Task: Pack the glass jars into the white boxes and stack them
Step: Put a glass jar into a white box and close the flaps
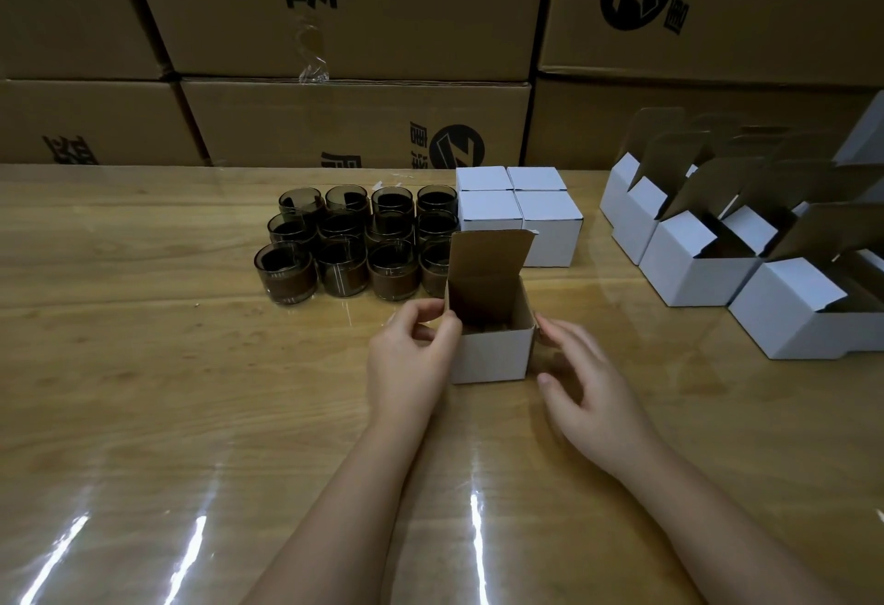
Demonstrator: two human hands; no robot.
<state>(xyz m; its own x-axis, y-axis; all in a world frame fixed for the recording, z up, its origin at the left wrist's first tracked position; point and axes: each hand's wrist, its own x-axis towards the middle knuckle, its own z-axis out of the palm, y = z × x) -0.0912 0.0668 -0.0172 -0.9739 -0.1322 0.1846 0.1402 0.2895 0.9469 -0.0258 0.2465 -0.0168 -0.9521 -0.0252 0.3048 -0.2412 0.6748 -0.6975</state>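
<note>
Bare hands: left hand (410,358), right hand (589,391); forearms equally bare

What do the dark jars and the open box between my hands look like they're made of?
The jars look like smoky tinted glass: see-through walls, shiny rims. The open box looks like thin cardboard, matte white outside, plain brown inside its raised lid flap.

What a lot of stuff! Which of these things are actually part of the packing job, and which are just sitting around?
Part of the job:
- open white box, gripped by the left hand, right hand touching it
- glass jars
- closed white boxes
- open boxes at right

Just there:
- brown cartons behind
- wooden table
</note>
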